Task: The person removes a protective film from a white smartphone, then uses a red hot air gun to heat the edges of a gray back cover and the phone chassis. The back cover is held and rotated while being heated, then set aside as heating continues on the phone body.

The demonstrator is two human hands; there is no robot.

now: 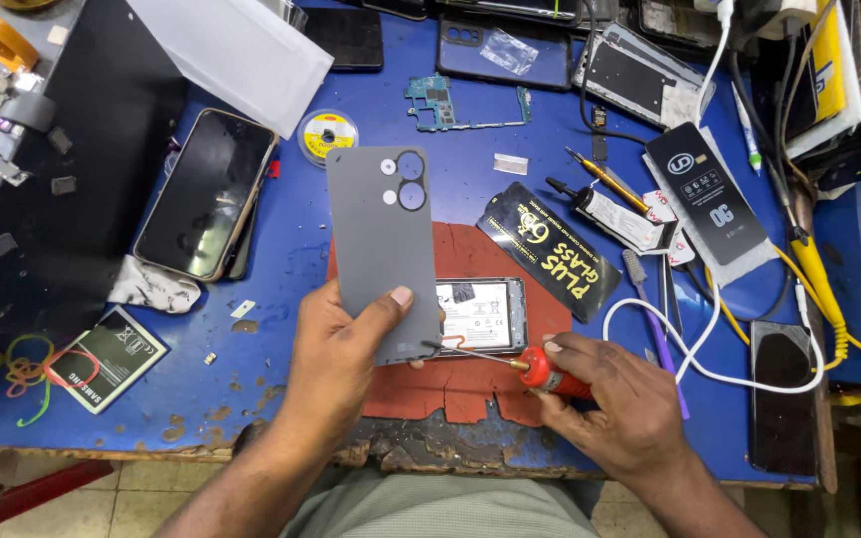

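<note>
Hands over cluttered blue workbench

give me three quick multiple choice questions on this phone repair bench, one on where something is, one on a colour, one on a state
1. Where does the opened phone lie?
A. on the red mat
B. on the black sheet at the left
C. on the floor

2. What colour is the handle of the screwdriver?
A. green
B. red
C. white

3. How is the grey back cover placed?
A. fitted on the phone
B. lying flat on the blue table
C. lifted off and held up in a hand

Answers:
1. A, the phone rests on the red mat in the middle of the blue table.
2. B, the right hand grips a red handle, its metal tip pointing toward the phone.
3. C, the left hand holds the cover by its lower end, with the phone's inside exposed beside it.
</note>
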